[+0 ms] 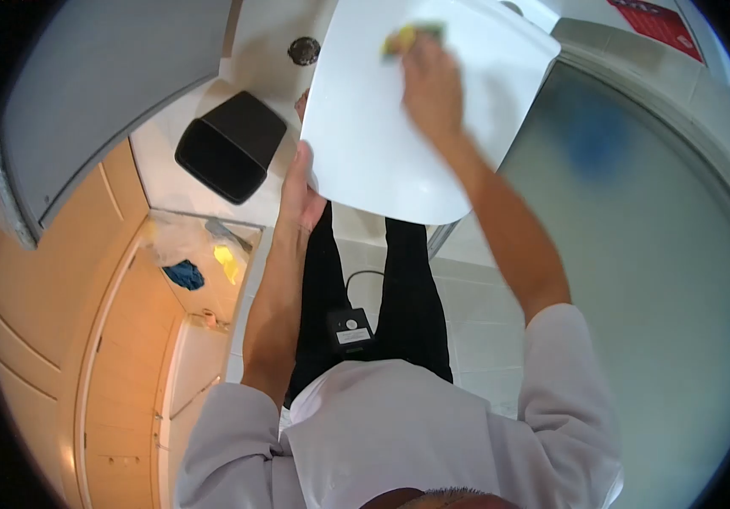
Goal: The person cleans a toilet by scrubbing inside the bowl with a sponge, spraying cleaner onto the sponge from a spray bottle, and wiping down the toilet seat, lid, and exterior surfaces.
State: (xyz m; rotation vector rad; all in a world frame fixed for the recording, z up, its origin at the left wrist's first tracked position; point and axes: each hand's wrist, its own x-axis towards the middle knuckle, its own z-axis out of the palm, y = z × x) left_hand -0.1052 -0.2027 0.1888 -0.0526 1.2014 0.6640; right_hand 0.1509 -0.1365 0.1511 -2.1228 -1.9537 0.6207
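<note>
A glossy white panel with rounded corners, which looks like a toilet lid [382, 144], fills the upper middle of the head view. My left hand [301, 191] grips its lower left edge, thumb at the rim and the other fingers partly hidden behind it. On the lid's upper part, my right hand [431, 89] presses a yellow and green sponge [401, 41] against the white surface. That hand is slightly blurred, and its fingers close over the sponge.
A black bin [231, 146] stands on the floor left of the lid, near a round floor drain [304, 51]. Frosted glass [637, 254] runs along the right. At left are a grey panel [119, 76] and a doorway with a blue cloth [184, 274] beyond.
</note>
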